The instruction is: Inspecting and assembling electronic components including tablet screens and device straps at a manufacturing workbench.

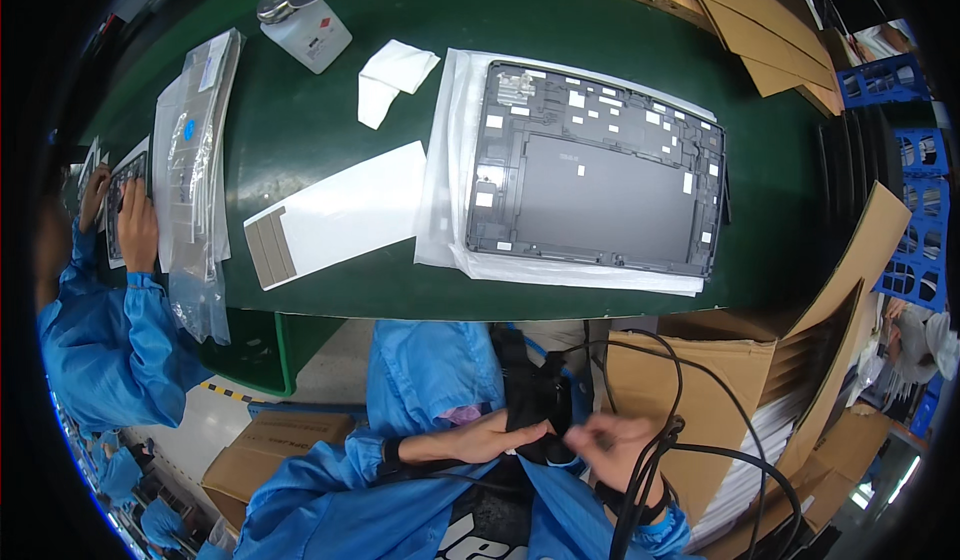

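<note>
My left hand (482,438) is at my waist, wrapped round a black strapped pouch-like thing (540,422); part of its fingers is behind it. Just right of that, my right hand (615,448) is raised with curled fingers, smeared by motion, so I cannot tell whether it grips anything. Black cables (660,445) hang across and beside the right wrist. On the green table (390,175) ahead lies a dark grey rectangular device cover (600,195) with many small white stickers, resting on white foam sheets (445,180). Neither hand touches it.
Left of the cover are a white sheet with grey strips (345,215), a white cloth (395,75), a dispenser bottle (315,35) and plastic-bagged parts (195,160). A co-worker's hands (138,225) work at far left. Open cardboard boxes (690,380) stand right; blue crates (915,215) are beyond.
</note>
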A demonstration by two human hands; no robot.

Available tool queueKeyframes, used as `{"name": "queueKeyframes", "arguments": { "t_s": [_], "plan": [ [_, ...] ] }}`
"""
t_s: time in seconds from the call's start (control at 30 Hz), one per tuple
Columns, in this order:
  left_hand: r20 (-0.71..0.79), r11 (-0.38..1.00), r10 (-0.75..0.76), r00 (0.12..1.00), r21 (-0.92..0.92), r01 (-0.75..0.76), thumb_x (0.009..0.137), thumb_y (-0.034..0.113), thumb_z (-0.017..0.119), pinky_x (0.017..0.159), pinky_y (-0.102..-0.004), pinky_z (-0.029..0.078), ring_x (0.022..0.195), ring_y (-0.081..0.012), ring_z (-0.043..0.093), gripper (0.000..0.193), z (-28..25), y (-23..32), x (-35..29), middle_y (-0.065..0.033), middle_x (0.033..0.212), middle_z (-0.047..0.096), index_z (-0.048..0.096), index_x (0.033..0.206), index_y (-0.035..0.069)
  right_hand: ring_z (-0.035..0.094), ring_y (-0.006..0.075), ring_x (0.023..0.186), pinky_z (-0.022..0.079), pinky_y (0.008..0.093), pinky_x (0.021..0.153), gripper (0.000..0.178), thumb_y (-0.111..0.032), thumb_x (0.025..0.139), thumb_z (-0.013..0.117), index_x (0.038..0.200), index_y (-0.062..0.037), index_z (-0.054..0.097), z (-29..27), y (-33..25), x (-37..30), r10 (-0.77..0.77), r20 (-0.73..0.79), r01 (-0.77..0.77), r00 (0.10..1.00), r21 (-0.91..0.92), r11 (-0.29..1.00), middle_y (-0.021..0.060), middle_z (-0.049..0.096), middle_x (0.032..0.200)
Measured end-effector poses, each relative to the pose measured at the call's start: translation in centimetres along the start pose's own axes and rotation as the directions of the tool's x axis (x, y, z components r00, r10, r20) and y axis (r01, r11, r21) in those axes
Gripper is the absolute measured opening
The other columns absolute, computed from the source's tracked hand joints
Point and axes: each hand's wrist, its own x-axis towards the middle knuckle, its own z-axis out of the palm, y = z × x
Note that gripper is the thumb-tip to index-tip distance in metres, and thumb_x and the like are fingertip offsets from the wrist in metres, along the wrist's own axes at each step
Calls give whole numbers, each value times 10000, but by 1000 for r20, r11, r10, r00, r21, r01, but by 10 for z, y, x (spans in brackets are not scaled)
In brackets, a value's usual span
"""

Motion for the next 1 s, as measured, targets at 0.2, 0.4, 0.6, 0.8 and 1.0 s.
{"name": "queueKeyframes", "arguments": {
  "t_s": [0.2,0.4,0.6,0.8,1.0],
  "plan": [
    [-39,993,73,997,94,-69,1043,354,417,642,-276,419,733,-97,471,354,0,-3,0,7,822,491,556,1144,45,575,135,596,446,280,557,354,-285,859,727,1080,-30,620,25,-5,4,7,230,-43,973,152,987,67,623,720],
    [-246,974,79,966,226,-22,1042,278,429,671,-281,433,749,-108,488,275,9,7,-4,-44,867,513,524,1151,44,438,35,545,338,211,489,199,-163,933,632,1065,-15,614,35,12,11,141,312,-325,939,681,656,-51,513,672],
    [-236,986,129,963,135,-99,1034,207,443,744,-273,432,843,-95,491,234,-2,4,-6,-32,927,523,516,1162,25,606,161,677,504,304,695,297,-248,887,693,1044,-34,560,32,35,-6,-125,449,-6,885,279,960,45,605,741],
    [-207,999,-19,978,22,25,1034,201,446,799,-249,420,926,-72,476,232,-2,13,-4,-10,983,517,528,1156,21,636,219,667,485,331,609,270,-296,916,659,964,-42,580,37,26,-25,-94,277,37,956,203,978,96,648,790],
    [-161,991,68,985,125,-48,1036,240,453,786,-264,430,892,-92,508,274,-3,11,-7,-9,949,543,528,1195,29,450,113,602,376,273,556,182,-183,974,565,878,-29,585,45,49,-32,-120,368,-97,922,520,849,45,492,692]
  ]
}}
